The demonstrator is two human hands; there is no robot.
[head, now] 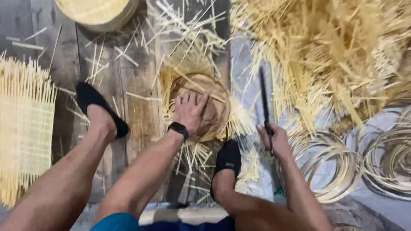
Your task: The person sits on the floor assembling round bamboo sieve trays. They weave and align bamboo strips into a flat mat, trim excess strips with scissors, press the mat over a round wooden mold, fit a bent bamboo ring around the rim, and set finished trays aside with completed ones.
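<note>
My left hand (191, 111), with a black watch on the wrist, presses flat on a round woven basket piece (217, 107) lying on the wooden floor, its loose strip ends sticking out all around. My right hand (274, 139) grips a long dark knife (264, 97) whose blade points away from me, just right of the woven piece. My two feet in black slippers (96, 105) (227, 160) rest on either side of my left arm.
A flat woven mat (25, 128) lies at the left edge. A round woven basket (100, 13) sits at the top. A big heap of bamboo strips (334, 51) fills the upper right. Coiled strip hoops (381, 162) lie at the right.
</note>
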